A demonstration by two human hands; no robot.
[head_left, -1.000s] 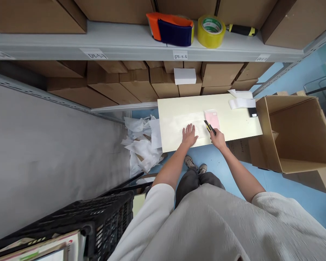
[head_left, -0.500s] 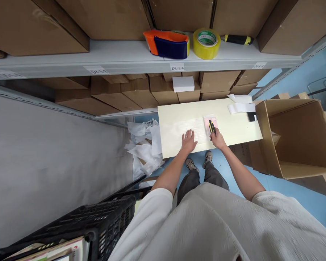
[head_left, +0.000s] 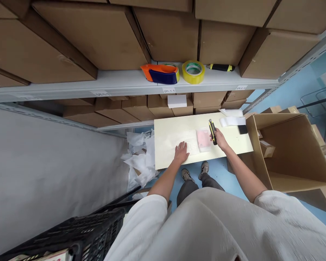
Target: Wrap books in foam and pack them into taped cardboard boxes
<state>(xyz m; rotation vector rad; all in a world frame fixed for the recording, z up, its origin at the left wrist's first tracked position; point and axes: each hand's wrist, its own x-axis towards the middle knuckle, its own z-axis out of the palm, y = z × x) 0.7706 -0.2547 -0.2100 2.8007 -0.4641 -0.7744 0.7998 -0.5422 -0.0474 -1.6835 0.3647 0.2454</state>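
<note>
My left hand [head_left: 181, 152] lies flat with fingers spread on a thin whitish plastic sheet [head_left: 190, 139], on the pale yellow board [head_left: 165, 127]. Just to the right of that sheet is a flat pink item [head_left: 203, 138] in what looks like clear wrapping. My right hand [head_left: 219, 139] grips a black and yellow utility knife [head_left: 213, 131], held at the right edge of the pink item and pointing away from me. Whether its blade is out is too small to tell.
A grey shelf [head_left: 125, 85] holds cardboard boxes, a tape dispenser [head_left: 161, 73], a yellow tape roll [head_left: 193, 71] and another knife [head_left: 221, 67]. White paper strips [head_left: 232, 121] and a black item [head_left: 242, 129] lie right. Beside the board stand an open carton [head_left: 296, 152] and crumpled white sheets [head_left: 141, 163].
My right hand with the knife has moved right, off the pink item, uncovering it. The left hand stays flat on the plastic sheet. The camera view has tilted upward.
</note>
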